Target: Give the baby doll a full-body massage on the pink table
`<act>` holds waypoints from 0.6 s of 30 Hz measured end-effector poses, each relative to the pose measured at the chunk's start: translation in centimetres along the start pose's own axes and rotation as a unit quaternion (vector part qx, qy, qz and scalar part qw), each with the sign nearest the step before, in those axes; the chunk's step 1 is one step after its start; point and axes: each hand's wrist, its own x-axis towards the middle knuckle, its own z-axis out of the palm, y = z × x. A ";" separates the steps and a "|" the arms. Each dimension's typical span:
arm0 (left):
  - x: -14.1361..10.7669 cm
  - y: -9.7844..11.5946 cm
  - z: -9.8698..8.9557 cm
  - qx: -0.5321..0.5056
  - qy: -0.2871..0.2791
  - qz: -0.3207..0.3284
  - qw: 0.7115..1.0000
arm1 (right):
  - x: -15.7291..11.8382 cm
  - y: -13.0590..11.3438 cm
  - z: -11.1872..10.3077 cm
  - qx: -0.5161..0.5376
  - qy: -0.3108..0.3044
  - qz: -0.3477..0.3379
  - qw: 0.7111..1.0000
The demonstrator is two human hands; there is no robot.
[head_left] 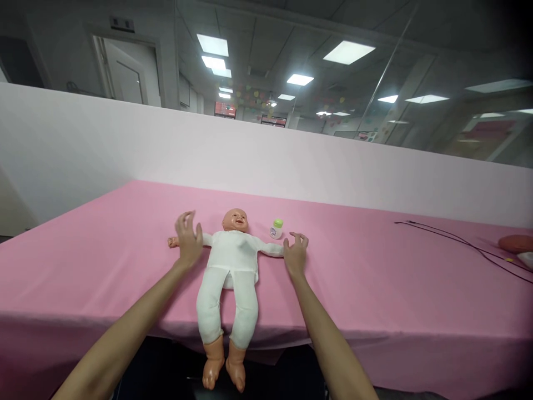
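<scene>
A baby doll (231, 253) with a white cloth body lies face up on the pink-covered table (358, 278), arms stretched sideways and bare feet past the front edge. My left hand (189, 239) is over the doll's arm on the left of the view, fingers apart and holding nothing; part of that arm is hidden behind it. By the end of the doll's other arm is my right hand (296, 253), fingers spread and slightly curled, covering the doll's hand there. Whether either hand touches the doll I cannot tell. A small clear bottle (276, 229) with a green cap stands between the doll's head and my right hand.
Black cables (447, 234) run across the table at the right, near a brown rounded object (515, 243) at the edge of view. A low white wall (291, 161) borders the back of the table, with glass above it. The cloth hangs over the front edge.
</scene>
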 end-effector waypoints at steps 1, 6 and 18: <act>0.0 2.1 0.8 -0.062 -0.023 0.021 0.998 | 0.5 -0.5 0.0 0.012 -0.004 -0.022 1.000; -0.3 10.9 8.4 -0.397 -0.241 -0.257 0.847 | 4.0 -1.8 1.1 -0.008 -0.064 -0.130 0.989; 0.1 13.6 21.0 -0.496 -0.345 -0.534 0.592 | 6.7 5.0 4.8 0.025 -0.119 -0.192 0.974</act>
